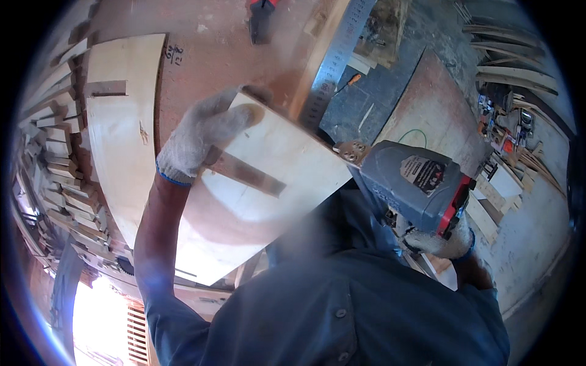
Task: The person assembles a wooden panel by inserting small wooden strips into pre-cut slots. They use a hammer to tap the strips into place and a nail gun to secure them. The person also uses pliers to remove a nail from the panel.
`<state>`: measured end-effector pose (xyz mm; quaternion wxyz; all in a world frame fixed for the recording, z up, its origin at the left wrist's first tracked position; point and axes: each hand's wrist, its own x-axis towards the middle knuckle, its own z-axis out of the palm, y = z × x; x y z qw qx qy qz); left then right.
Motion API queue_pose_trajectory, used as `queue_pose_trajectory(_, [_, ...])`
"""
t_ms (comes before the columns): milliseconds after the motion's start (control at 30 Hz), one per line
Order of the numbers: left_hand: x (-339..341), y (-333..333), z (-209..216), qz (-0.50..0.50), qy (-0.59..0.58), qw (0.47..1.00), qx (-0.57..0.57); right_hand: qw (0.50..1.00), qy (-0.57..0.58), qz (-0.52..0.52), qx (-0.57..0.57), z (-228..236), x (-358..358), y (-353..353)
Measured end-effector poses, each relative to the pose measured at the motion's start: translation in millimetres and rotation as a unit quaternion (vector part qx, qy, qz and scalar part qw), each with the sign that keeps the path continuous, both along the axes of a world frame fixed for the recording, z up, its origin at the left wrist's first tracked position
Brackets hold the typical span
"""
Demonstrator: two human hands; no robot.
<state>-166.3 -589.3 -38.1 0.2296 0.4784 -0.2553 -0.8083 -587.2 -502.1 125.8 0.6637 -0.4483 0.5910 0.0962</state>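
My left hand, in a pale work glove with a blue cuff, grips the upper left edge of a light wooden board. The board is tilted and has a rectangular slot through it. My gloved right hand is closed round a grey power tool with a red end and a label on top. Its metal head, with several screws, meets the board's right edge. Most of my right fingers are hidden beneath the tool body, and its working tip is hidden too.
A second slotted board lies to the left on the reddish tabletop. Stacked wood pieces stand beyond it. A metal ruler, black-and-red pliers, and an orange-handled screwdriver lie ahead. Wood offcuts are at right.
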Motion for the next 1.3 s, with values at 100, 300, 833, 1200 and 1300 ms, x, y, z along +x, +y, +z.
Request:
queue_pose_trajectory(100, [-4.5,-3.6,-9.7,-0.012,0.006,1.000,0.003,0.995,-0.033,0.069,-0.070,1.8,23.7,-9.8])
queue_pose_trajectory(300, [-0.9,-2.0,-36.0,0.003,0.048,0.999,-0.022,0.934,0.033,0.291,-0.206,-16.7,23.8,11.8])
queue_pose_trajectory(833, [-5.4,-0.4,-22.5,-0.012,-0.008,0.999,-0.041,1.000,0.005,0.001,-0.006,-0.7,104.6,-38.1])
queue_pose_trajectory(1200, [-10.0,2.3,-6.8,-0.063,-0.184,0.971,-0.140,1.000,0.007,-0.016,-0.002,-11.1,85.4,-7.0])
queue_pose_trajectory(1300, [-22.6,5.0,-9.3,-0.073,-0.151,0.969,-0.181,0.968,0.014,0.163,-0.192,-14.4,70.9,4.0])
